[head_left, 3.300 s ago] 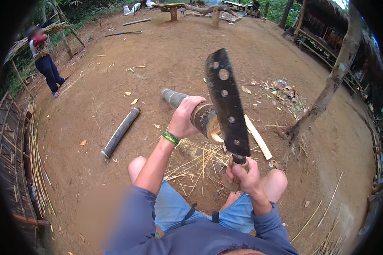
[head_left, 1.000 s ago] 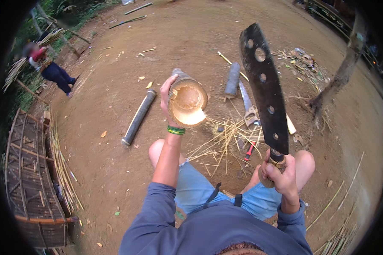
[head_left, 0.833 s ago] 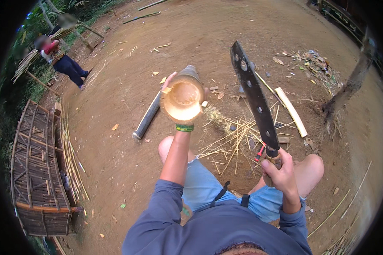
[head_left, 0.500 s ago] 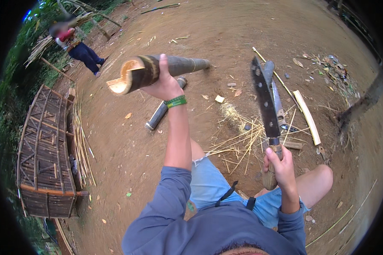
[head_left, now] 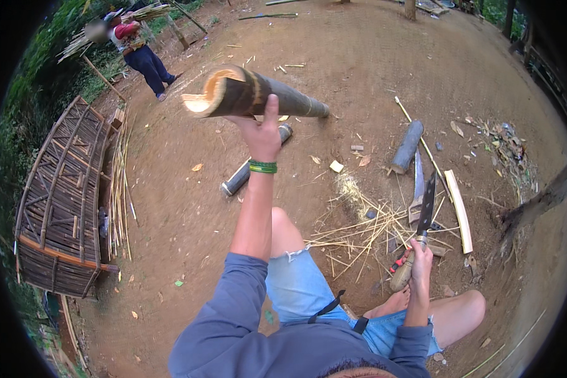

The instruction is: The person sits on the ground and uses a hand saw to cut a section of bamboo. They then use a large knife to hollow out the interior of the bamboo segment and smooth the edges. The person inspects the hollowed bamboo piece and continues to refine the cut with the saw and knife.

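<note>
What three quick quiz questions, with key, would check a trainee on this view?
1. Open: What does the left hand hold?
2. True or false: The right hand grips the saw.
3. Fill in: The wristband is ___ in colour.

Key:
1. A dark bamboo tube with a notched end.
2. False: the right hand grips a large knife by its handle; the saw lies on the ground.
3. Green.
</note>
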`<state>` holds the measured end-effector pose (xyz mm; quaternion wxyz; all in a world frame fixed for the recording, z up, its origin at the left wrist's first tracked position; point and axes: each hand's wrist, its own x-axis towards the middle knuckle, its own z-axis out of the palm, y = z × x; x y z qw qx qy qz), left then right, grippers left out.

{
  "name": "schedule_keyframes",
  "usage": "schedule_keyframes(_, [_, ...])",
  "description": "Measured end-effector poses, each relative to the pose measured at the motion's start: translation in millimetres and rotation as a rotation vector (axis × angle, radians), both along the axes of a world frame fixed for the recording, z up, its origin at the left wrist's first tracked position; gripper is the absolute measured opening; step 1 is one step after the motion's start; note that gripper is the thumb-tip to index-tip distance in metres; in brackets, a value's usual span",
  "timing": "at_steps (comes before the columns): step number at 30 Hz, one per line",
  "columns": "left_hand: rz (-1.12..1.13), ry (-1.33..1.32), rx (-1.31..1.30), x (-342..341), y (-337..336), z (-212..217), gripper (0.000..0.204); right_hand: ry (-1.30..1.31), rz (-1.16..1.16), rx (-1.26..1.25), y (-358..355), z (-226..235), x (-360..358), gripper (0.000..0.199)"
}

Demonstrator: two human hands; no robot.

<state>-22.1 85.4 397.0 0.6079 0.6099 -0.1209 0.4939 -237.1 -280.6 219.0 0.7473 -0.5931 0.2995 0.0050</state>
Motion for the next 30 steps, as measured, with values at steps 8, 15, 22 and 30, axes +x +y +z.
schedule_keyframes(8, [0.186, 0.177, 0.458, -2, -17, -17, 0.090, 0.573, -0.097, -1.001, -42, -145, 26, 0.050])
schedule_keyframes(15, [0.072, 0.009, 0.445, 15, -56, -22, 0.094, 0.739, -0.080, -1.183, -122, -213, -11, 0.059])
schedule_keyframes(22, [-0.065, -0.110, 0.356, 0, -129, -23, 0.088, -0.073, -0.174, -1.117, -87, -157, 84, 0.093])
schedule_keyframes(30, [-0.056, 0.061, 0.637, -40, -204, -68, 0.100, -0.676, 0.105, -0.371, 73, 7, 153, 0.079])
